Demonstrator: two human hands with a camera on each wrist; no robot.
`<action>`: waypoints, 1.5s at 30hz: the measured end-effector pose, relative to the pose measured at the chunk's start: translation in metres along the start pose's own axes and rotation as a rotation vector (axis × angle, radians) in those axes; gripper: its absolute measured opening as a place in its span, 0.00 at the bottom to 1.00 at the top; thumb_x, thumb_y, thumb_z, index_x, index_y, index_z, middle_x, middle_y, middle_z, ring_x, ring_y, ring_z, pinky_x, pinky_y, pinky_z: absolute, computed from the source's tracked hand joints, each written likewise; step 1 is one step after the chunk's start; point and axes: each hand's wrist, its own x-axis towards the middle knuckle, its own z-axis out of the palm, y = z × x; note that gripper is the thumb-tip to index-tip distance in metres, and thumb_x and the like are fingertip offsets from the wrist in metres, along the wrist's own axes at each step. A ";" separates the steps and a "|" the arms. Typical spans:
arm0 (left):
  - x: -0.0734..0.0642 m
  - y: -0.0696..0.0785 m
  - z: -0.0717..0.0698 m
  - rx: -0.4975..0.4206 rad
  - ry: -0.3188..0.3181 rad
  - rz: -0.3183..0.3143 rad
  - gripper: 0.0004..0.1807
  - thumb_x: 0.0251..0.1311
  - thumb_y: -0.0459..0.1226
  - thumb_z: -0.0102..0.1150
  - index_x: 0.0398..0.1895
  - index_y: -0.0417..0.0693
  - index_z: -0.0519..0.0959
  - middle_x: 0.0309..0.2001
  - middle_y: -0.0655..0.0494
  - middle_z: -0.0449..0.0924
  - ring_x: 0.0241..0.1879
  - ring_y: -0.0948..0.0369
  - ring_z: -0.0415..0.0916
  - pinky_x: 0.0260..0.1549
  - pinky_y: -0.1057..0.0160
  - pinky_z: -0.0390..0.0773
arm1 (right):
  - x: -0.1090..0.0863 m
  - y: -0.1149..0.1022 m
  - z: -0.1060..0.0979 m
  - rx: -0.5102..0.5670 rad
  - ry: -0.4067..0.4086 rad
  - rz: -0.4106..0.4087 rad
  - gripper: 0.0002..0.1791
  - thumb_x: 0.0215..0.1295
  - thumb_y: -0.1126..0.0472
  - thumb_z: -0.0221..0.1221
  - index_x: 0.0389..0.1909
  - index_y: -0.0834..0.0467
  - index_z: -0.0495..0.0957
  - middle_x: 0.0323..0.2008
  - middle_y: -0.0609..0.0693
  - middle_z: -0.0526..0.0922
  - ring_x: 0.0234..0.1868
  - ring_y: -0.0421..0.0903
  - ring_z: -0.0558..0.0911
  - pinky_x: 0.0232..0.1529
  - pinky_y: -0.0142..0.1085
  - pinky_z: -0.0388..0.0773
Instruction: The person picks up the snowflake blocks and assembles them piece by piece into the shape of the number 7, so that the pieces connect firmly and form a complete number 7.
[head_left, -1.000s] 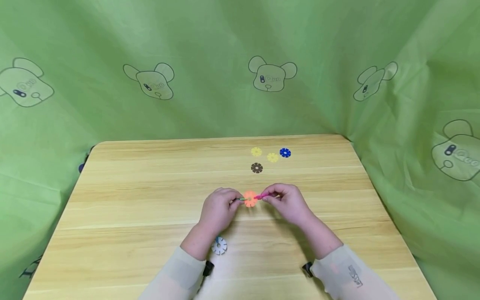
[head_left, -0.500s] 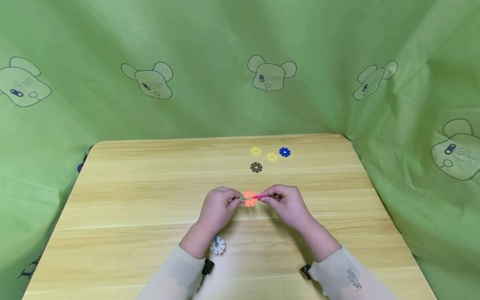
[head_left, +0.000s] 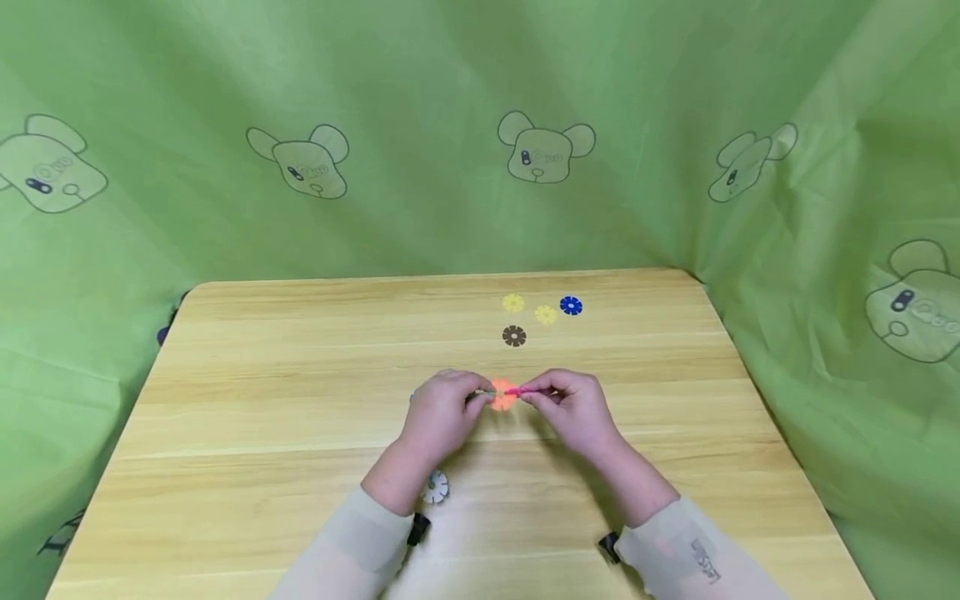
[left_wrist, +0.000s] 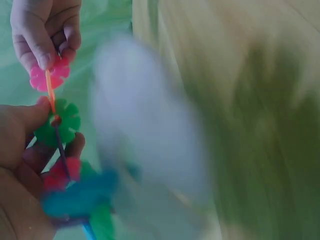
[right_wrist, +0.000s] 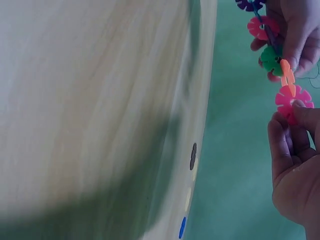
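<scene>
My left hand (head_left: 442, 412) pinches a green notched plastic disc (left_wrist: 70, 122), part of a chain of interlocking discs. Between the hands, an orange disc (head_left: 501, 402) stands slotted edgewise to the green one. At its other side is a pink disc (right_wrist: 286, 102), pinched by the thumb and fingers of my right hand (head_left: 577, 408). Further along, the chain holds another pink disc (right_wrist: 261, 27), a purple disc (right_wrist: 247, 4) and a teal disc (left_wrist: 80, 192). A white disc (head_left: 437, 489) shows below the left wrist, large and blurred in the left wrist view. The left hand hides much of the chain from above.
Toward the back of the wooden table (head_left: 300, 350) lie two yellow discs (head_left: 513, 303), a blue disc (head_left: 571, 306) and a brown disc (head_left: 513, 336). A green cloth (head_left: 420, 225) with printed bear heads surrounds the table's back and sides.
The left hand has shifted slightly toward the right one and covers more of the orange disc. The white disc has swung and tilted a little. A blue edge now shows behind the left hand.
</scene>
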 end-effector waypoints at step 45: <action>-0.008 -0.015 0.009 0.034 0.019 0.034 0.03 0.67 0.41 0.72 0.39 0.54 0.91 0.47 0.60 0.91 0.48 0.57 0.88 0.45 0.52 0.85 | 0.085 0.069 0.004 -0.463 -0.082 0.341 0.38 0.71 0.52 0.70 0.74 0.67 0.69 0.58 0.64 0.79 0.57 0.62 0.79 0.64 0.57 0.77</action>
